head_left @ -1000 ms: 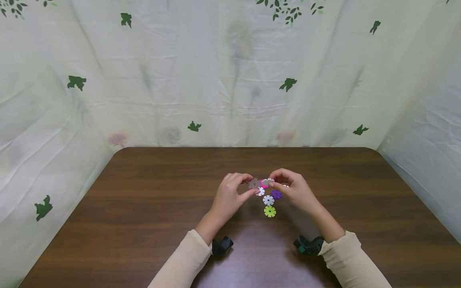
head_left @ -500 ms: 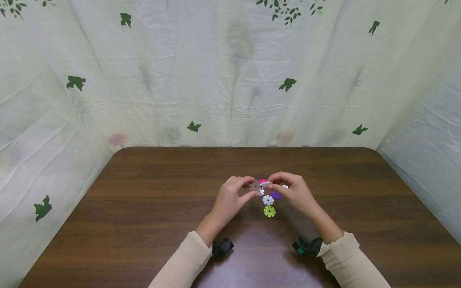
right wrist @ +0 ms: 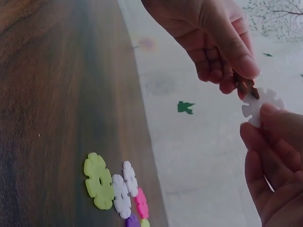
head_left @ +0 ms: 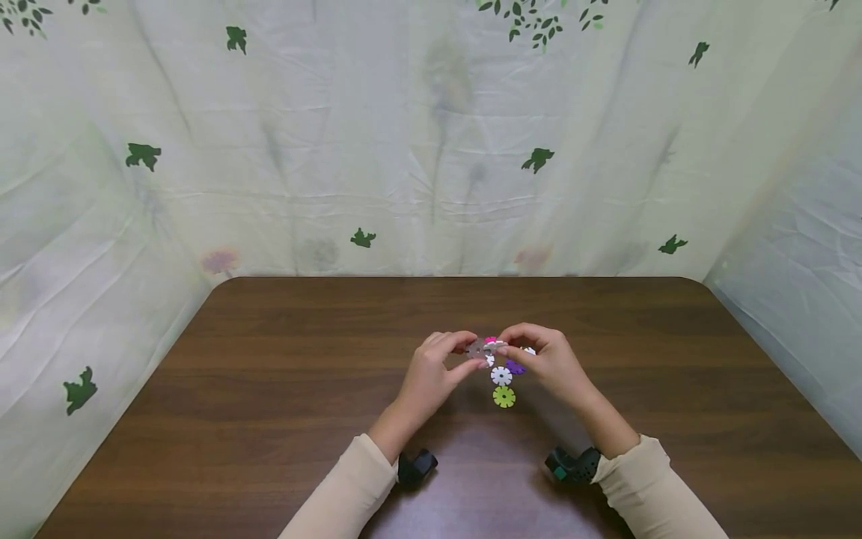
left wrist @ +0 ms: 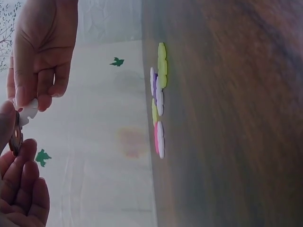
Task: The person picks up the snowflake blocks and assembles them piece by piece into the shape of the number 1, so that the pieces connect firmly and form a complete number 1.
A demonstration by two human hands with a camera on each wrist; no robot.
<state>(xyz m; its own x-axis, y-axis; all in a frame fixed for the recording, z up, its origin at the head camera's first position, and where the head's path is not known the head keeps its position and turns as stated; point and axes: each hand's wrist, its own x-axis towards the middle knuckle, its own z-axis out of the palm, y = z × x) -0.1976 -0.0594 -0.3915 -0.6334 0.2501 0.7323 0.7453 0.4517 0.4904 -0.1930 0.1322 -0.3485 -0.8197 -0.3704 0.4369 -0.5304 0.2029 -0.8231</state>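
My left hand (head_left: 434,367) pinches a brown notched disc (right wrist: 244,86), a flower-shaped connector piece, between thumb and fingers. Opposite it, my right hand (head_left: 552,363) pinches a white notched disc (right wrist: 253,109) by its edge. Both discs are held up above the table, set at an angle to each other, and their edges meet in the right wrist view. Fingertips cover part of each disc. Below the hands lie more notched discs: a lime one (head_left: 503,397), a white one (head_left: 501,376) and a purple one (head_left: 515,367).
Farther back on the brown wooden table (head_left: 303,389) lie a pink disc (head_left: 491,340), another white disc (head_left: 489,361) and a second yellow-green disc (right wrist: 145,222), partly behind the hands. A pale curtain (head_left: 404,150) with green leaf prints surrounds the table's back and sides.
The right hand has shifted slightly left, bringing the white disc against the brown one. The left hand has barely moved, and the discs on the table stay put.
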